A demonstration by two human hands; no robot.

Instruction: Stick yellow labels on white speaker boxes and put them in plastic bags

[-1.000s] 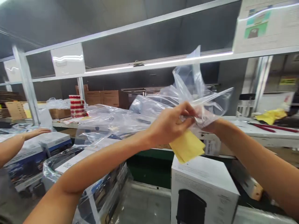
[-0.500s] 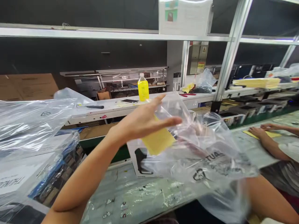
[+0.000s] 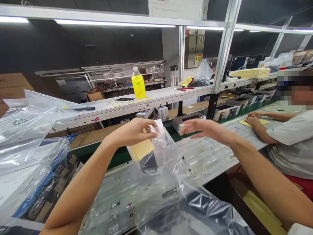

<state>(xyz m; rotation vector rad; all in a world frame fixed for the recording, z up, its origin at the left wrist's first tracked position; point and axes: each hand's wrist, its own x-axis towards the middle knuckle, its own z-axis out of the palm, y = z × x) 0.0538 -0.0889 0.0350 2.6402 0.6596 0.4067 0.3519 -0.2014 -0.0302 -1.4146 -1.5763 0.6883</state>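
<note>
My left hand (image 3: 137,132) pinches the edge of a clear plastic bag (image 3: 168,186), at the top of a white box with a dark picture on it. A yellow sheet (image 3: 142,149) lies against the box just below those fingers. The bag hangs from there down over the table's front edge. My right hand (image 3: 207,129) is raised to the right of the box, fingers spread and slightly blurred, with nothing in it.
Bagged boxes (image 3: 31,173) are stacked at the left. A yellow bottle (image 3: 138,83) and a dark-handled tool (image 3: 83,108) stand or lie on the shelf (image 3: 161,96). White boxes line the green conveyor. At the right, a person's hands (image 3: 253,119) rest on a yellow sheet.
The bag has dropped lower and spread toward the front edge. My right hand, earlier behind the plastic, is now clear of it and open. The view has turned right.
</note>
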